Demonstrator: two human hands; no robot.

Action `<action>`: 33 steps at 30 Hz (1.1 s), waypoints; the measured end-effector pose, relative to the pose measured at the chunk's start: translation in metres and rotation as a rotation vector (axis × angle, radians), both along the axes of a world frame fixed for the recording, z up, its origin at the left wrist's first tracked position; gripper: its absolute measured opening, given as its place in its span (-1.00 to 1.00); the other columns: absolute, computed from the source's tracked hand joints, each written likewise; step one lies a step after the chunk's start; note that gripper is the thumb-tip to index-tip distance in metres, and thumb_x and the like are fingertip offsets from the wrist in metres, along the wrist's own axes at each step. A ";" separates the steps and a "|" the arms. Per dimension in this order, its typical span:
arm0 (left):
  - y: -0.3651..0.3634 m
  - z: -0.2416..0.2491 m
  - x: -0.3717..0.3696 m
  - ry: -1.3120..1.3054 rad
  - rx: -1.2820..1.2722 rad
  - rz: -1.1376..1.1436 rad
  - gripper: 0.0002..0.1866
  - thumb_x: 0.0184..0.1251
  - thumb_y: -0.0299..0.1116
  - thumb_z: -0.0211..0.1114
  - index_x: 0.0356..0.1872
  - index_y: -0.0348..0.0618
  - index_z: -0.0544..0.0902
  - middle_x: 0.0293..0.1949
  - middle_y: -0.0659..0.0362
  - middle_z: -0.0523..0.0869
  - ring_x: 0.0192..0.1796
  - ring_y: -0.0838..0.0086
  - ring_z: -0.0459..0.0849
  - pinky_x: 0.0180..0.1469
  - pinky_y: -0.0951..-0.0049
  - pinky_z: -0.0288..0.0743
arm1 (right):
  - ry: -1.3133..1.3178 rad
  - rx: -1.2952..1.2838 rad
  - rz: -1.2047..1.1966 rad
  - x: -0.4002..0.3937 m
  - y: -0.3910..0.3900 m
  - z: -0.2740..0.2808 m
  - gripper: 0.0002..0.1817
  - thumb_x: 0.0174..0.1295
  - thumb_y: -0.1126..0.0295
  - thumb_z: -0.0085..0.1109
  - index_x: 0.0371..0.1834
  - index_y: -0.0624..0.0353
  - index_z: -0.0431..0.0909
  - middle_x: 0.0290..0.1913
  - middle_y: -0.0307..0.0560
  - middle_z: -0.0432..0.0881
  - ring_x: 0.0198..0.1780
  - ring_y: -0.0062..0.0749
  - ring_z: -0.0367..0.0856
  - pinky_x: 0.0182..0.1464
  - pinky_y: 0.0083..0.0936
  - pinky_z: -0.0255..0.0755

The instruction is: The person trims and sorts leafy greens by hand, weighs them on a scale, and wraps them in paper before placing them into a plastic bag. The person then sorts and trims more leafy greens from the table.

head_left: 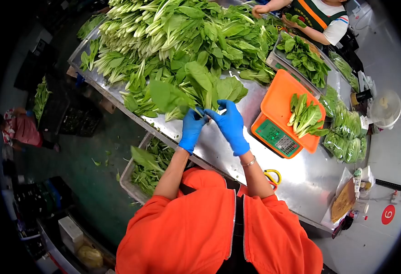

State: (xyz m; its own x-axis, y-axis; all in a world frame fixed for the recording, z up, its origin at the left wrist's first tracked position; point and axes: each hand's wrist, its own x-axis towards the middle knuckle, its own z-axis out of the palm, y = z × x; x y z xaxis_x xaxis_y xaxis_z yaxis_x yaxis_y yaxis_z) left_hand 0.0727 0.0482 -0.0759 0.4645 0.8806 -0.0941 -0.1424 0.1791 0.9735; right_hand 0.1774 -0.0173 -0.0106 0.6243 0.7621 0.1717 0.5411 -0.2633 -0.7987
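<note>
Over the metal table's near edge, both my hands wear blue gloves and come together at the stem ends of a bunch of leafy greens (pixel 205 89). My left hand (pixel 192 129) closes on the stems, its fingertips partly hidden by leaves. Pinching at the same stems is my right hand (pixel 230 125), with a bracelet at the wrist. The broad leaves fan upward, away from me. Just beyond lies a large heap of leafy greens (pixel 164 32). To the right, an orange scale (pixel 273 96) carries a small portion of greens (pixel 307 116) on its pan.
Yellow-handled scissors (pixel 272 177) lie near the front edge. A crate (pixel 130 180) of leaves stands below the table at left. Bagged greens (pixel 346 134) sit at right. Across the table, a co-worker (pixel 317 20) handles leaves beside a second loaded scale (pixel 305 59).
</note>
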 end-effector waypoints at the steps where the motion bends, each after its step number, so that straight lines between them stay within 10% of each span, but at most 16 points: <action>1: -0.004 0.007 0.000 -0.002 0.000 -0.007 -0.70 -0.09 -0.53 0.31 -0.28 -0.27 0.46 -0.43 0.12 0.59 -0.41 0.52 0.57 -0.37 0.56 0.44 | 0.238 0.007 0.091 0.007 0.003 -0.012 -0.52 -0.07 0.18 0.27 -0.16 0.30 0.45 -0.45 -0.14 0.51 -0.47 -0.53 0.44 -0.41 -0.64 0.35; 6: -0.010 0.017 0.002 0.486 0.619 -0.010 -0.69 -0.17 -0.49 0.33 -0.36 -0.24 0.43 -0.44 0.08 0.51 -0.43 0.41 0.54 -0.39 0.48 0.40 | 0.878 0.048 0.266 0.015 0.001 -0.033 -0.64 0.09 0.21 0.12 -0.12 0.23 0.48 -0.43 -0.28 0.50 -0.49 -0.70 0.35 -0.45 -0.77 0.24; 10: -0.008 0.036 0.000 0.305 0.639 -0.095 -0.69 -0.09 -0.42 0.35 -0.35 -0.25 0.41 -0.41 0.15 0.45 -0.48 0.51 0.49 -0.41 0.56 0.42 | 1.049 0.098 0.291 0.017 -0.003 -0.043 -0.66 0.18 0.23 -0.01 -0.05 0.18 0.47 -0.40 -0.34 0.51 -0.49 -0.77 0.32 -0.43 -0.83 0.18; 18: 0.007 0.048 -0.018 -0.001 -0.371 -0.474 -0.63 0.12 -0.28 0.23 -0.09 -0.21 0.41 -0.33 0.22 0.54 -0.34 0.56 0.56 -0.32 0.61 0.48 | 1.122 0.086 0.436 0.023 -0.001 -0.033 -0.61 0.08 0.30 0.14 -0.06 0.29 0.45 -0.17 -0.13 0.56 -0.15 -0.52 0.50 -0.03 -0.61 0.36; 33: 0.022 0.031 -0.028 0.039 -0.404 -0.290 -0.58 0.07 -0.35 0.27 -0.03 -0.16 0.39 -0.26 0.23 0.55 -0.27 0.55 0.55 -0.26 0.54 0.43 | 1.021 0.097 0.281 -0.004 0.004 -0.021 -0.72 0.13 0.34 0.05 -0.13 0.26 0.45 -0.24 -0.16 0.52 -0.21 -0.57 0.48 -0.15 -0.66 0.38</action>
State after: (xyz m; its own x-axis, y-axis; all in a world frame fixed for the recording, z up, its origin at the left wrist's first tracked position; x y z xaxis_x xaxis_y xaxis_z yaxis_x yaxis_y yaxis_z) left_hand 0.0447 0.0706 -0.0449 0.6742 0.6055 -0.4228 0.0038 0.5696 0.8219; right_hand 0.1738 -0.0130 -0.0315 0.3106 0.9125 -0.2664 -0.3661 -0.1438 -0.9194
